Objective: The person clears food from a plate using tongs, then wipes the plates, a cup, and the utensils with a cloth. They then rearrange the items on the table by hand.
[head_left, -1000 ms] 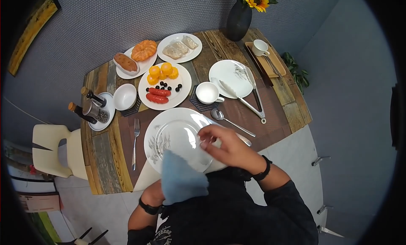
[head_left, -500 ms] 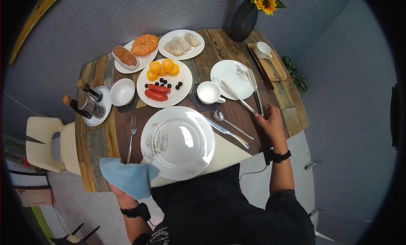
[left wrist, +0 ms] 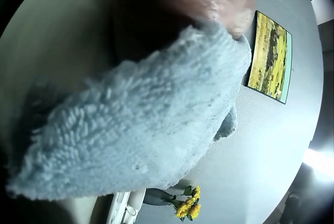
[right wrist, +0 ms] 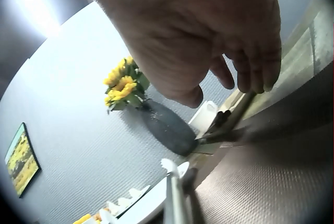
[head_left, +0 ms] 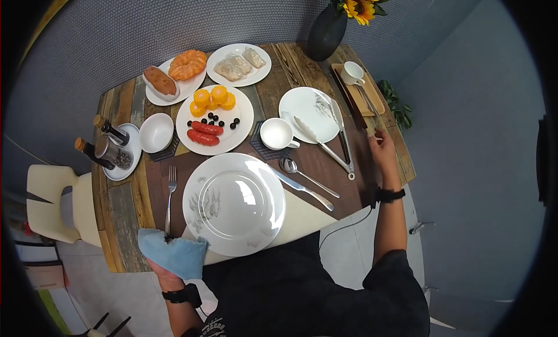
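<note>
In the head view a light-blue fluffy cloth (head_left: 174,253) drapes over my left hand (head_left: 164,274) at the table's front left edge, covering most of its fingers. The left wrist view shows the left hand's fingers gripping the cloth (left wrist: 151,114) at its upper edge. Close by lie a fork (head_left: 171,192) and a large white plate (head_left: 232,206) with a grey pattern. Holding nothing, my right hand (head_left: 383,154) is over the table's right side, its fingers loosely bent in the right wrist view. Metal tongs (head_left: 330,151) rest on a smaller plate (head_left: 302,104) left of it.
A wooden tray (head_left: 354,96) with a white cup (head_left: 352,74) stands beyond the right hand. A knife (head_left: 314,194), a spoon (head_left: 314,177) and another cup (head_left: 276,133) lie right of the large plate. Food plates (head_left: 244,133), a bowl (head_left: 156,132) and shakers (head_left: 113,151) fill the back and left.
My left hand has carried the cloth left, off the large plate's front edge to beside the fork. My right hand has moved right from over the plate, past the tongs' handle, toward the tray.
</note>
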`<state>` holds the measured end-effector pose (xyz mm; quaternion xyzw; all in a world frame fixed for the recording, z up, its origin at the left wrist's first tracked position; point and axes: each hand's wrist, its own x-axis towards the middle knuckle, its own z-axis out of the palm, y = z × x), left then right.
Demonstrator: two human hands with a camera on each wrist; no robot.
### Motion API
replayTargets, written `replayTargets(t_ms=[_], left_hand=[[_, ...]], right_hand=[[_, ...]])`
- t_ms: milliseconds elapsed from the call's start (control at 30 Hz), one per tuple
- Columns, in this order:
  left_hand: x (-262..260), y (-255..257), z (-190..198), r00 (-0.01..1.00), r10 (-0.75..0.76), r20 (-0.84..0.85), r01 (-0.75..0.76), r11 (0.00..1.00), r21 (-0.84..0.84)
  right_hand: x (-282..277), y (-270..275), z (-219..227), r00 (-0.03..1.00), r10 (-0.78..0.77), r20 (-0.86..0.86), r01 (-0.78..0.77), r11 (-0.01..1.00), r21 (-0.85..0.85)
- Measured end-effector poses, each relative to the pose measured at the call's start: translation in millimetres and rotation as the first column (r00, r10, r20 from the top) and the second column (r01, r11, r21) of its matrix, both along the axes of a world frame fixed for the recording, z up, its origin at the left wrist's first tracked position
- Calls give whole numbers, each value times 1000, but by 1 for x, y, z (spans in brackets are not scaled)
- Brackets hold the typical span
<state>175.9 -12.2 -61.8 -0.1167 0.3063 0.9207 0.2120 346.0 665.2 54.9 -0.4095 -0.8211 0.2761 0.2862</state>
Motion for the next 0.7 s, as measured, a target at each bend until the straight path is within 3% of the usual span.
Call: replayTargets(t_ms=[133,200,333,400,500,633,700], left_hand=[[-2,1,2,999,7,33,-8,1000,21],[-2,2,5,998,34,61,-35,999,13],[-1,-3,0,1000,-26,-10,26,1000,18],[-1,3,6,998,14,67,-16,1000,20],[-1,7,14,998,-21,62,19,999,30],[-1,17,26,998,-43,41,40,997,71],[1,19,32,999,-32,20,31,997,64]], right_hand=[[-17,71,-32,999,-12,38,12,1000,-5],[-28,79,-31,1000,11,27,-1,937,-350],[-52,53,0,997,-2,81,41,879,-476],[-57,57,2,988,66,141,24,829,-558],[-55,75,-20,997,78,29,-45,799,-600],[-46,70,-15,995,89,-36,-91,767,-635],[-34,71,-20,985,144,-97,-174,815,-553]])
